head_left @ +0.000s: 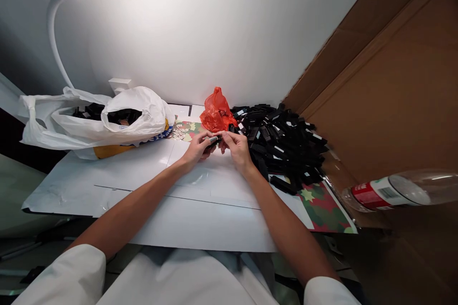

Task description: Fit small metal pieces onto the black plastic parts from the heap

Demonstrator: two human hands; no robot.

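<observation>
Both my hands meet over the white table (pixel 150 186). My left hand (pixel 199 147) grips a small black part (pixel 213 141) with a metal end. My right hand (pixel 236 148) pinches the same part from the other side. Just right of my hands lies a big pile of similar black parts (pixel 282 143), some with white labels. A red plastic bag (pixel 216 112) sits right behind my fingers. Several tiny pale pieces (pixel 178 132) are scattered on the patterned mat to the left of the red bag.
A white plastic bag (pixel 107 119) holding more black parts lies at the back left, under a white gooseneck lamp (pixel 57 24). A brown cardboard wall (pixel 386 95) closes the right side. A clear plastic bottle (pixel 386 193) lies on its side at the right.
</observation>
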